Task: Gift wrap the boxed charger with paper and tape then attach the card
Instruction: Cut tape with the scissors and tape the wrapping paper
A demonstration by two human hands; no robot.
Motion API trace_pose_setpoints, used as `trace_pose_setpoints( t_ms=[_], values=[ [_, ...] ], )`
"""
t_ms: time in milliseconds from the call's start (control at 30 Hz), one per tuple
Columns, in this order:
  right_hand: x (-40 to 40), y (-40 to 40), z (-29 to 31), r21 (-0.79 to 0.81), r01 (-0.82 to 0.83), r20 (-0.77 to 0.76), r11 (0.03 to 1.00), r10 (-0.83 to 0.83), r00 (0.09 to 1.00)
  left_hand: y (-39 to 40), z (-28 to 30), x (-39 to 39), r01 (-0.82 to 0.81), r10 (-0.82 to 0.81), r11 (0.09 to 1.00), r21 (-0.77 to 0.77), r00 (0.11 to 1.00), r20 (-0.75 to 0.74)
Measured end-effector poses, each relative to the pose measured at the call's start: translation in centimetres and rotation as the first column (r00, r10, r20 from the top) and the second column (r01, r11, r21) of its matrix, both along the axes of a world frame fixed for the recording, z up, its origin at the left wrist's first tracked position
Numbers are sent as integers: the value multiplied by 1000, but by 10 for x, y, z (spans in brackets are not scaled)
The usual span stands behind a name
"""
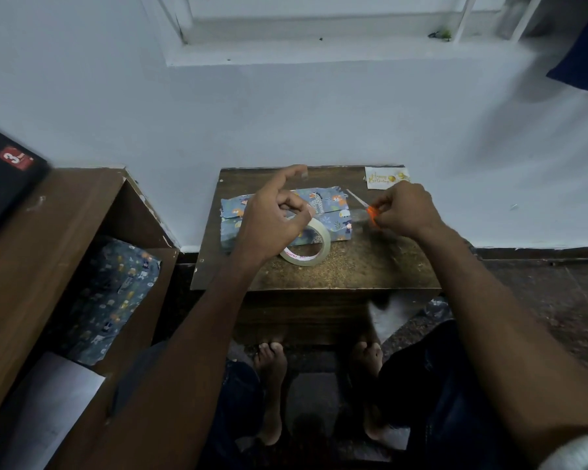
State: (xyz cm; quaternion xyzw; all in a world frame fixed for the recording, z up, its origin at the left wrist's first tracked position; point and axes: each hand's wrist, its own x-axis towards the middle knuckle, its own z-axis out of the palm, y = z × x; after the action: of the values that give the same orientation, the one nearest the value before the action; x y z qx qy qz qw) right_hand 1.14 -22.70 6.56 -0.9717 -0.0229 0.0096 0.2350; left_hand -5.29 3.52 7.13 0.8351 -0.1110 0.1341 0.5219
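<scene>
left hand (272,218) pinches a tape strip, right hand (403,210) grips scissors (364,206): keep strip taut, snip cleanly above wrapped box (333,222).

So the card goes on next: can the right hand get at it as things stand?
Probably yes: the card lies uncovered just beyond the right hand, but that hand holds orange-handled scissors.

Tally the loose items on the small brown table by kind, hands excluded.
Wrapped box: 1
Tape roll: 1
Scissors, gripped by the right hand: 1
Birthday card: 1
Total: 4
The left hand is raised over the box; a bit of tape seems stuck to its fingertip.
</scene>
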Motion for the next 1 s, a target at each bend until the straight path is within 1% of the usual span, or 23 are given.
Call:
trace_pose_setpoints(
  t_ms=[33, 100, 200, 267, 300, 333, 367, 400, 433, 467, 500, 533, 600, 633, 667, 733, 800, 933, 1000],
  values=[
    [2, 3, -6, -71, 43, -16, 997, -44, 999, -1, 0, 0, 8, -8, 1000, 18, 1000, 12],
    [2, 12, -13, -161, 71, -17, 984, -75, 997, -3, 2, -1, 33, -35, 999, 37, 999, 28],
    [0, 24, -11, -231, 65, 36, 971, -59, 998, -7, 5, -2, 86, -86, 996, 31, 996, -8],
    [-2, 27, -7, -237, 74, 73, 969, -58, 996, -8, 6, -2, 126, -126, 992, 7, 991, -50],
    [-5, 29, -2, -188, 51, 78, 981, -37, 996, -9, 7, -2, 152, -152, 988, -17, 986, -71],
    [-8, 31, 4, -79, -14, 67, 997, 19, 998, -10, 7, -2, 179, -183, 983, -49, 979, -89],
    [-13, 34, 11, 79, -118, 37, 990, 115, 993, -11, 8, -2, 204, -212, 975, -84, 972, -101],
    [-20, 37, 19, 269, -220, 5, 937, 227, 974, -13, 9, -2, 224, -236, 967, -119, 966, -108],
    [-25, 38, 24, 420, -286, -9, 861, 319, 948, -14, 10, -1, 237, -255, 960, -149, 961, -110],
    [-27, 37, 26, 500, -315, -13, 807, 370, 929, -15, 10, -1, 244, -264, 955, -171, 959, -105],
    [-29, 36, 26, 516, -318, -5, 795, 373, 928, -16, 11, -1, 244, -265, 952, -185, 959, -98],
    [-30, 35, 26, 488, -301, 16, 819, 336, 942, -17, 11, -1, 244, -265, 950, -194, 960, -92],
    [-28, 31, 24, 369, -229, 69, 901, 219, 973, -17, 11, -1, 246, -271, 943, -222, 958, -90],
    [-27, 29, 24, 354, -187, 92, 916, 165, 982, -17, 11, -1, 249, -275, 940, -235, 957, -88],
    [-26, 29, 24, 384, -172, 122, 907, 135, 983, -17, 12, -1, 252, -279, 937, -241, 957, -85],
    [-25, 32, 22, 491, -189, 163, 850, 123, 979, -16, 13, 0, 262, -289, 933, -246, 954, -78],
    [-23, 37, 17, 554, -191, 134, 810, 140, 981, -15, 14, 1, 271, -298, 926, -263, 952, -70],
    [-22, 57, 4, 551, -199, 81, 810, 186, 979, -8, 16, -1, 268, -308, 894, -358, 949, -61],
    [-23, 70, 1, 604, -79, -23, 793, 117, 993, -5, 17, -3, 261, -306, 884, -387, 950, -59]
  ],
)
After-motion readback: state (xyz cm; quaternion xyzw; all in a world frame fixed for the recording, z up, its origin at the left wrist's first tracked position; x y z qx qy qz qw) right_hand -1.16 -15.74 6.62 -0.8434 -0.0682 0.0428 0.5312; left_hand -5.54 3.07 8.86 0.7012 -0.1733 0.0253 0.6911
